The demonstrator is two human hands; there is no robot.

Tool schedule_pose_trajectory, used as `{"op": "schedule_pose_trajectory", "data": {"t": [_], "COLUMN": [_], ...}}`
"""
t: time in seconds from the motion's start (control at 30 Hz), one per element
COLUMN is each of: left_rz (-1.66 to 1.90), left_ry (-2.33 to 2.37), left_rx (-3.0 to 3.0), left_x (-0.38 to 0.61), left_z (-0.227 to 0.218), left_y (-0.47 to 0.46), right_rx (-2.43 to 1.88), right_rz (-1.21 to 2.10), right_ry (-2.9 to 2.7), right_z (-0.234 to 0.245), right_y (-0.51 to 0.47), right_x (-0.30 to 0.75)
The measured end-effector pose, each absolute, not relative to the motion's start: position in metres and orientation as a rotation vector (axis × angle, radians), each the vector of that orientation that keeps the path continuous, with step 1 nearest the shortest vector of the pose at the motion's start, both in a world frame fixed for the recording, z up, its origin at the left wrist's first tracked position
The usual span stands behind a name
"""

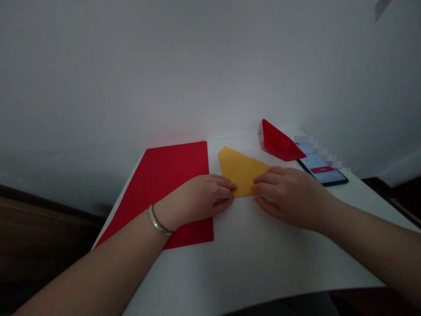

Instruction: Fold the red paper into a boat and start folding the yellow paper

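Note:
A folded piece of yellow paper (244, 172) lies on the white table between my two hands. My left hand (210, 195) has its fingertips on the paper's near left edge, the fingers bent and close together. From the other side, my right hand (279, 191) grips the paper's right end, fingers on top and the thumb low at the near edge. Both hands are closed on the paper. Under my left wrist and forearm lies a stack of red paper sheets (177, 169).
A folded red paper piece (281, 142) stands at the back right, against a phone (319, 164) with its screen lit. The white table (250, 259) meets a pale wall (197, 66) at the back. A brown wooden surface (42, 219) is at the left.

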State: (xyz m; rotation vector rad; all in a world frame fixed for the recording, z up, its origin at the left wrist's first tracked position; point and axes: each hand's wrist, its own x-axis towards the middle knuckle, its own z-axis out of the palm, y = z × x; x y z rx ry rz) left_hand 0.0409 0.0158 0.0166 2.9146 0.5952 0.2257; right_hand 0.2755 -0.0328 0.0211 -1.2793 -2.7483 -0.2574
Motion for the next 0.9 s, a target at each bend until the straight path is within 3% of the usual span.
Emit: {"op": "schedule_pose_trajectory", "data": {"t": [0.13,0.37,0.9], "left_rz": [0.196,-0.093,-0.176], "left_ry": [0.658,0.801,1.074], "left_rx": [2.956,2.988,2.998], "left_x": [0.036,0.043,0.057], "left_z": [0.018,0.026,0.023], "left_y": [0.022,0.0,-0.034], "right_rx": [-0.999,-0.973,-1.358], "right_rz": [0.013,0.046,-0.04], "right_ry": [-2.805,-2.821,-2.774], "right_z": [0.006,0.001,0.015], "right_y": [-0.027,-0.017,-0.025], "right_x": [0.268,0.27,0.275]}}
